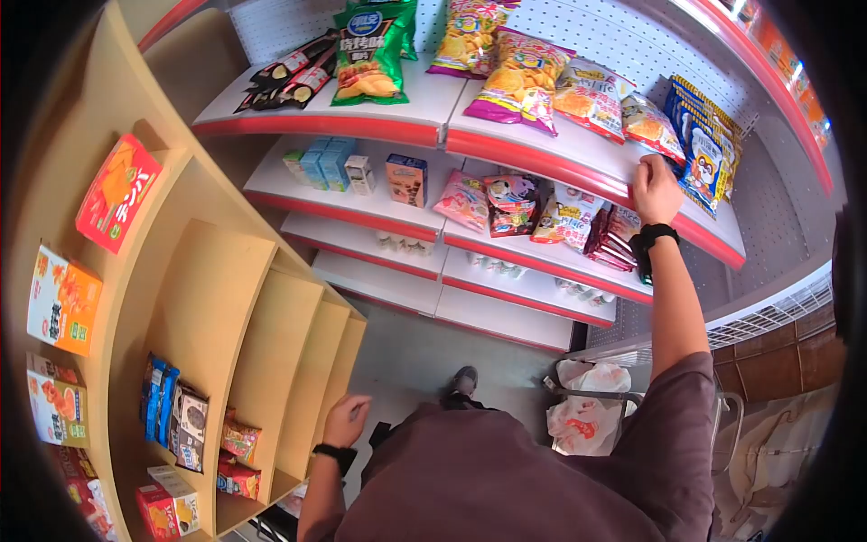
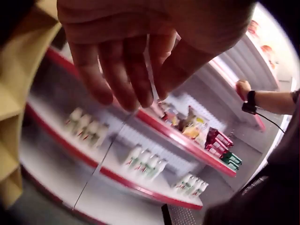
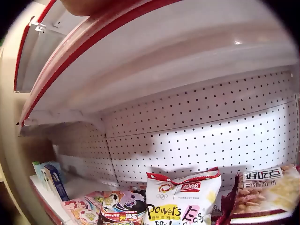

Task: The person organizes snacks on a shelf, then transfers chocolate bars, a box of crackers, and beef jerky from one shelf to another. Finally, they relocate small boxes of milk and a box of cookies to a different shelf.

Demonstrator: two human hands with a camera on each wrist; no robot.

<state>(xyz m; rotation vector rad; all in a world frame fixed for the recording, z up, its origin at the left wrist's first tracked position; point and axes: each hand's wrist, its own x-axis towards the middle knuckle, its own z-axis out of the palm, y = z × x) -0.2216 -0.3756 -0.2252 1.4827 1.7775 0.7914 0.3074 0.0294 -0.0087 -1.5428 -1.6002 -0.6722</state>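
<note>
My right hand [image 1: 657, 190] is at the red front edge [image 1: 578, 172] of the upper white shelf, with its fingers bent over that edge. Just behind it on the shelf lie a small snack bag [image 1: 652, 126] and blue snack bags [image 1: 700, 149]. Only a bit of the right hand [image 3: 86, 5] shows at the top of the right wrist view, above the shelf's underside. My left hand [image 1: 347, 420] hangs low beside the wooden shelf unit, holding nothing. Its fingers [image 2: 112, 75] hang loosely bent in the left wrist view.
Chip bags [image 1: 370, 54] and snack bags stand along the upper shelf. Below are drink cartons [image 1: 406, 181], more snack bags [image 1: 564, 217] and small white bottles [image 2: 145, 161]. A wooden shelf unit [image 1: 203, 289] with boxed snacks rises at left. Plastic bags [image 1: 587, 415] sit by a metal frame at right.
</note>
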